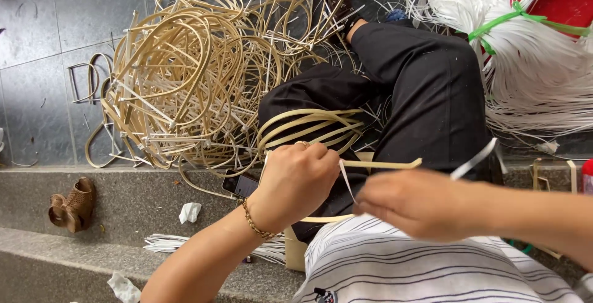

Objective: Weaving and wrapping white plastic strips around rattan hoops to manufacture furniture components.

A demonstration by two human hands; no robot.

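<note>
Hands meet over the lap: the left hand [296, 182] is curled around a bent cane hoop [321, 127], while the right hand [420, 203] pinches a white strip [472, 161] running up and rightward. Between them lies the hoop's straight bar, roughly level. Frames [185, 68] pile ahead; a phone [239, 184] sits below.

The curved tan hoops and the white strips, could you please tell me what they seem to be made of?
The tan hoops look like rattan or split cane: pale, matte, bent into smooth bows, though plastic imitation is possible. The white strips look like plastic: bright, slightly glossy, flat and even in width. The left hand grips one hoop; the right hand pinches a strip.
</note>
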